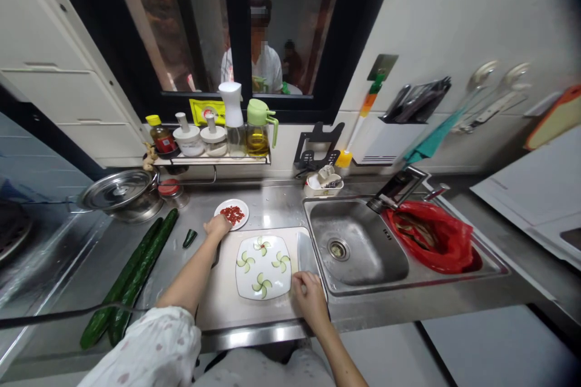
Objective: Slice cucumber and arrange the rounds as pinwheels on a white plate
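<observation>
My left hand (pixel 218 227) reaches over the near-left rim of a small white plate (pixel 246 208). Its fingertips are pressed together beside small red chopped pieces (pixel 232 214), and what they pinch is hidden. A square white plate (pixel 249 286) lies on the pale cutting board (pixel 218 309). Green slices form several pinwheels (pixel 262 285) on it, and the farthest has red at its centre. By this plate's right edge, my right hand (pixel 308 295) is closed with curled fingers, their contents not visible. Just beyond it, a broad knife blade (pixel 305 252) lies on the board.
Two long cucumbers (pixel 144 263) and a dark green cut end (pixel 189 238) lie to the left, near a lidded steel pot (pixel 120 193). On the right is the sink (pixel 363 248), with a red plastic bag (pixel 447 239) beside it. A shelf of bottles (pixel 257 133) runs behind.
</observation>
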A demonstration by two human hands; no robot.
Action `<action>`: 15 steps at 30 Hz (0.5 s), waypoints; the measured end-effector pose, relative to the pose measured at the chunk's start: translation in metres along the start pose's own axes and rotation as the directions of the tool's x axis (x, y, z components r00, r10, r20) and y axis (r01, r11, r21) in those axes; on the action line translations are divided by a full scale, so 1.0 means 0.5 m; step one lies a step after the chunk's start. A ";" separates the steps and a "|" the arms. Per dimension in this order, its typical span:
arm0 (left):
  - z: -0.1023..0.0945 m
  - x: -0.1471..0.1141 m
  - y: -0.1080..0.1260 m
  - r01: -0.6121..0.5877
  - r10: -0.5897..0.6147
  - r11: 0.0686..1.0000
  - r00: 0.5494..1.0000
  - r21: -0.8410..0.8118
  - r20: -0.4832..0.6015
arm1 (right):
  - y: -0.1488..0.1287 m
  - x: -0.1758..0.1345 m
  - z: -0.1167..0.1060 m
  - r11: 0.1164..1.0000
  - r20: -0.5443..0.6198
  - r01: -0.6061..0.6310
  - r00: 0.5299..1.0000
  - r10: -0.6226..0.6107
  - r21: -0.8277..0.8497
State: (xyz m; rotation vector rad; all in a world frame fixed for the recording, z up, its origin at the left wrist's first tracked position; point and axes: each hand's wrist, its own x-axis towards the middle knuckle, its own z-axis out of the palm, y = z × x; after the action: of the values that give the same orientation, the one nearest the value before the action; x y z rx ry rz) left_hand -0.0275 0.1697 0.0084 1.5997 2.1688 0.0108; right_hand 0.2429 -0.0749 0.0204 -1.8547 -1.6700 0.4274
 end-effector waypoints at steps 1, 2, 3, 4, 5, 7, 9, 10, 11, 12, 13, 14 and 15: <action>-0.001 -0.005 0.002 0.013 -0.013 1.000 1.000 -0.028 -0.006 | 0.000 0.002 -0.001 1.000 -0.008 -0.001 1.000 0.001 0.002; -0.002 -0.012 0.005 0.032 -0.033 0.997 0.999 -0.067 -0.014 | 0.001 0.004 -0.001 1.000 -0.014 0.001 1.000 -0.001 0.006; -0.002 -0.022 0.008 0.051 -0.055 0.992 0.998 -0.114 -0.037 | 0.001 0.006 -0.001 1.000 -0.021 0.003 1.000 -0.003 0.010; 0.000 -0.033 0.012 0.053 -0.064 0.985 0.996 -0.166 -0.065 | 0.001 0.008 0.000 1.000 -0.028 0.006 1.000 -0.006 0.014; 0.004 -0.046 0.016 0.041 -0.063 0.975 0.993 -0.220 -0.096 | 0.000 0.011 0.000 1.000 -0.033 0.010 0.999 -0.010 0.017; 0.017 -0.076 0.024 -0.012 -0.038 0.942 0.989 -0.335 -0.143 | -0.003 0.016 0.003 0.999 -0.036 0.022 0.999 -0.021 0.026; 0.039 -0.110 0.030 -0.099 0.023 0.892 0.984 -0.440 -0.174 | -0.008 0.024 0.006 0.999 -0.029 0.033 0.999 -0.032 0.034; 0.051 -0.127 0.033 -0.143 0.059 0.863 0.981 -0.484 -0.186 | -0.011 0.028 0.008 0.999 -0.022 0.038 0.999 -0.037 0.039; 0.065 -0.144 0.036 -0.179 0.092 0.834 0.978 -0.523 -0.188 | -0.015 0.032 0.009 0.998 -0.015 0.041 0.999 -0.040 0.045; 0.078 -0.161 0.038 -0.204 0.125 0.799 0.977 -0.565 -0.175 | -0.019 0.037 0.010 0.998 -0.010 0.043 0.999 -0.043 0.052; 0.091 -0.178 0.041 -0.216 0.154 0.762 0.976 -0.611 -0.153 | -0.023 0.041 0.012 0.997 -0.006 0.045 0.999 -0.045 0.058; 0.103 -0.194 0.043 -0.223 0.185 0.719 0.974 -0.658 -0.128 | -0.027 0.046 0.013 0.997 -0.004 0.046 0.999 -0.046 0.065; 0.113 -0.209 0.046 -0.228 0.221 0.673 0.970 -0.704 -0.103 | -0.031 0.051 0.014 0.996 -0.002 0.048 0.999 -0.048 0.071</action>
State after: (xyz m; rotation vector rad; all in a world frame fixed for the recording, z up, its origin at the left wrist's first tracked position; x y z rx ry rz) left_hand 0.0378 0.0679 -0.0007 1.3529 1.6186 0.8413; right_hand 0.2307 -0.0482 0.0288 -1.7599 -1.6742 0.4600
